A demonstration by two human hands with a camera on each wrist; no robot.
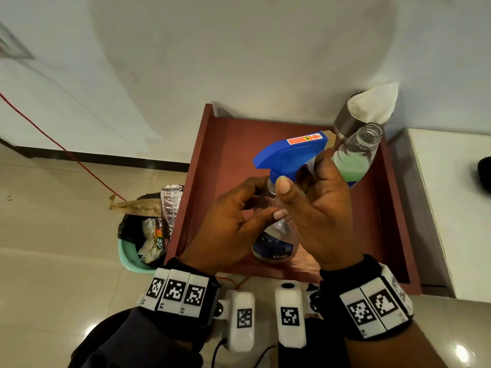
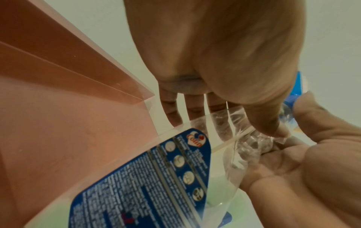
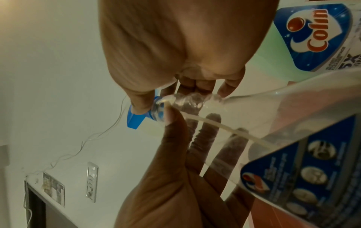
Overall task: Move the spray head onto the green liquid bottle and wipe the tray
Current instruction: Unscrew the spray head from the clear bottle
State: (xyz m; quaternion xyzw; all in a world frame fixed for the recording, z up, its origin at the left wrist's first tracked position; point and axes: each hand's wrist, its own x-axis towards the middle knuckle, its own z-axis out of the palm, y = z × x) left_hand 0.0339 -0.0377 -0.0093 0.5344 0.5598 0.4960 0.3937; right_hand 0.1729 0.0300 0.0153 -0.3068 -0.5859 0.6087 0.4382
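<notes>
A clear, nearly empty bottle stands on the red-brown tray with the blue spray head on its neck. My left hand grips that neck, thumb in front, fingers behind. My right hand holds the spray head's blue collar, thumb on its near side. The green liquid bottle stands open-necked just behind my right hand. In the right wrist view the dip tube runs down inside the clear bottle, and the green bottle's label shows at the top right.
A steel can holding a pale cloth stands at the tray's far right corner. A bin full of rubbish sits on the floor left of the tray. A white counter lies to the right, and a wall is close behind.
</notes>
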